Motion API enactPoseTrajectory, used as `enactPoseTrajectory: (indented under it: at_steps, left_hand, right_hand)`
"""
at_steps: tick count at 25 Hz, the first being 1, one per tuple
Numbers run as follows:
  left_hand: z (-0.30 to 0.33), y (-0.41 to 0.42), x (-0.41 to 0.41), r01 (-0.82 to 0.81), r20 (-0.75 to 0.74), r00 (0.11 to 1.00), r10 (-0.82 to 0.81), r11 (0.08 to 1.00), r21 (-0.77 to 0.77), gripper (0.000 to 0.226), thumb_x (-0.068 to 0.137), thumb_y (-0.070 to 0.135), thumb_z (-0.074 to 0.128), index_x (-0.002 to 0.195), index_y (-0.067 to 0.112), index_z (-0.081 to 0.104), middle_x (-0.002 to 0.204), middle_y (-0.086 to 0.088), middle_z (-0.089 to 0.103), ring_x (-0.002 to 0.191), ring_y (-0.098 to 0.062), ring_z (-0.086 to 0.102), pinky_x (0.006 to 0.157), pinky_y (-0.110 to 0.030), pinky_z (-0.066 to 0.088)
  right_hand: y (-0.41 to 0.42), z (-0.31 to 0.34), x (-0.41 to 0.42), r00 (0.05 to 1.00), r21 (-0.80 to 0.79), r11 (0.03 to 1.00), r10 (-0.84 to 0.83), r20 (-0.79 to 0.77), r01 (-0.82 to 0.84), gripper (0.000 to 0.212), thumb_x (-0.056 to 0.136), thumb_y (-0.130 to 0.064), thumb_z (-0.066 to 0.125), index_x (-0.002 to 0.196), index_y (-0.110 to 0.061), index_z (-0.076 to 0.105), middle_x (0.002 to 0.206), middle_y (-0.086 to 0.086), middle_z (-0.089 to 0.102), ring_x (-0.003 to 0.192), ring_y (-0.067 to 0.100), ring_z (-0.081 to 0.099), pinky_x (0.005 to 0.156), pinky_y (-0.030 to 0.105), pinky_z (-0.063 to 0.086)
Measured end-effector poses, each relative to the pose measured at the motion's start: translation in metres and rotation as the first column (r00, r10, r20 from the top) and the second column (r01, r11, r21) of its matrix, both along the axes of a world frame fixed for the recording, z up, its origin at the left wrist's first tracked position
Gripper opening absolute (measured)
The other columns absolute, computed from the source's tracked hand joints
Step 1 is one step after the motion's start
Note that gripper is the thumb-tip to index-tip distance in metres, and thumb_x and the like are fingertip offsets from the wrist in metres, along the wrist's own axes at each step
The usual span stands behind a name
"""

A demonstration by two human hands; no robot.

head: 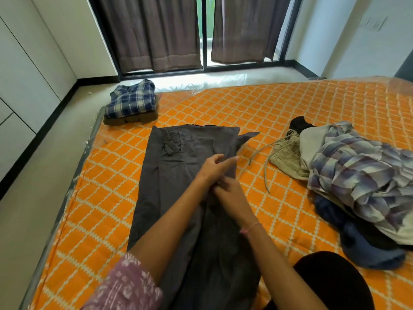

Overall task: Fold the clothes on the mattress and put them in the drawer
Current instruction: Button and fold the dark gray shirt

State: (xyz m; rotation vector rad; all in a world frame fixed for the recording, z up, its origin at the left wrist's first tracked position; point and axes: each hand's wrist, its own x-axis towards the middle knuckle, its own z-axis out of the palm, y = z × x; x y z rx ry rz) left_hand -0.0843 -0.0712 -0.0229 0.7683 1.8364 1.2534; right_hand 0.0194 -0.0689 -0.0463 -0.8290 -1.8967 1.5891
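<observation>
Right hand [232, 193] fingertips hidden, grey trousers [178, 175]

Head view looks down, close, across mattress [257, 104], perhaps kneeling.

No legible text, label, brand or number appears on any item in view. The pale plaid shirt [357, 175] in the unfolded pile carries 1 small dark mark on its fabric; the mark resembles a letter or logo but is too small and blurred to read.
</observation>
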Motion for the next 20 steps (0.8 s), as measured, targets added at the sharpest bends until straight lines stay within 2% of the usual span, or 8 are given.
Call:
enactPoseTrajectory:
  at_steps: [3, 6, 7, 9, 10, 13, 16, 20]
  left_hand:
    - [-0.009, -0.007, -0.025, 0.034, -0.095, 0.993, -0.074, 0.930, -0.365, 0.017, 0.087, 0.011, 0.065, 0.097, -0.002, 0.062, 0.080, -0.008, 0.059, 0.077, -0.018, 0.058, 0.061, -0.025, 0.047]
    - [-0.018, -0.027, -0.031, -0.027, 0.353, 0.932, 0.084, 0.986, -0.163, 0.015, 0.091, 0.004, 0.049, 0.094, 0.003, 0.064, 0.083, -0.009, 0.062, 0.075, -0.021, 0.058, 0.067, -0.025, 0.049]
    - [-0.017, -0.031, -0.031, -0.053, 0.476, 0.874, 0.097, 0.993, -0.106, 0.018, 0.090, 0.004, 0.046, 0.086, 0.006, 0.063, 0.082, -0.009, 0.063, 0.075, -0.021, 0.057, 0.070, -0.027, 0.048]
    - [-0.011, -0.032, -0.031, -0.083, 0.588, 0.804, 0.085, 0.996, -0.031, 0.024, 0.088, 0.002, 0.039, 0.079, 0.006, 0.060, 0.076, -0.007, 0.063, 0.075, -0.021, 0.056, 0.072, -0.028, 0.046]
    - [-0.007, -0.031, -0.030, -0.094, 0.612, 0.788, 0.073, 0.996, 0.002, 0.030, 0.088, 0.001, 0.035, 0.075, 0.005, 0.061, 0.071, -0.006, 0.063, 0.071, -0.020, 0.057, 0.070, -0.027, 0.046]
    - [-0.002, -0.038, -0.037, -0.194, 0.692, 0.717, 0.081, 0.977, 0.087, 0.051, 0.091, 0.002, 0.029, 0.055, 0.007, 0.065, 0.059, -0.005, 0.065, 0.057, -0.016, 0.062, 0.069, -0.026, 0.045]
    - [-0.004, -0.059, -0.051, -0.205, 0.655, 0.750, 0.094, 0.974, 0.096, 0.035, 0.092, 0.003, 0.031, 0.070, 0.006, 0.059, 0.067, -0.006, 0.064, 0.070, -0.019, 0.057, 0.072, -0.028, 0.044]
    - [-0.006, -0.094, -0.071, -0.241, 0.553, 0.825, 0.114, 0.957, 0.162, 0.022, 0.084, -0.004, 0.038, 0.078, 0.008, 0.055, 0.071, -0.002, 0.067, 0.078, -0.020, 0.057, 0.072, -0.028, 0.045]
  right_hand:
    - [-0.022, -0.015, -0.009, 0.976, 0.076, 0.982, 0.159, 0.148, -0.172, 0.024, 0.082, -0.004, 0.056, 0.103, -0.005, 0.067, 0.086, 0.006, 0.070, 0.079, 0.015, 0.063, 0.078, 0.036, 0.050]
    - [0.002, -0.044, 0.012, 0.855, 0.066, 0.875, -0.482, 0.189, 0.479, 0.024, 0.087, 0.001, 0.054, 0.103, -0.005, 0.070, 0.102, 0.012, 0.071, 0.095, 0.024, 0.064, 0.085, 0.032, 0.045]
    - [0.012, -0.045, 0.019, 0.785, 0.029, 0.828, -0.541, 0.300, 0.560, 0.022, 0.088, -0.001, 0.054, 0.102, -0.006, 0.070, 0.107, 0.015, 0.069, 0.100, 0.029, 0.062, 0.085, 0.033, 0.044]
    - [0.029, -0.054, 0.019, 0.845, -0.250, 0.854, -0.328, 0.422, 0.457, 0.014, 0.090, -0.007, 0.056, 0.094, -0.009, 0.069, 0.111, 0.019, 0.067, 0.099, 0.030, 0.061, 0.085, 0.037, 0.047]
    - [0.037, -0.057, 0.018, 0.902, -0.426, 0.827, -0.204, 0.381, 0.367, 0.013, 0.091, -0.014, 0.058, 0.092, -0.007, 0.069, 0.109, 0.021, 0.067, 0.094, 0.027, 0.061, 0.082, 0.037, 0.048]
    - [0.044, -0.044, 0.006, 0.976, -0.742, 0.637, -0.100, 0.191, 0.211, 0.063, 0.078, -0.054, 0.068, 0.102, 0.005, 0.064, 0.091, 0.032, 0.060, 0.078, 0.020, 0.057, 0.069, 0.030, 0.045]
    - [0.034, -0.025, -0.016, 0.984, -0.657, 0.735, -0.163, 0.075, 0.171, 0.023, 0.087, -0.034, 0.065, 0.087, -0.011, 0.066, 0.071, 0.002, 0.066, 0.076, 0.018, 0.058, 0.065, 0.024, 0.048]
    - [0.028, 0.009, -0.056, 0.907, -0.490, 0.835, -0.380, -0.183, 0.251, 0.019, 0.098, -0.008, 0.046, 0.108, -0.011, 0.061, 0.106, 0.002, 0.064, 0.101, 0.020, 0.060, 0.087, 0.029, 0.048]
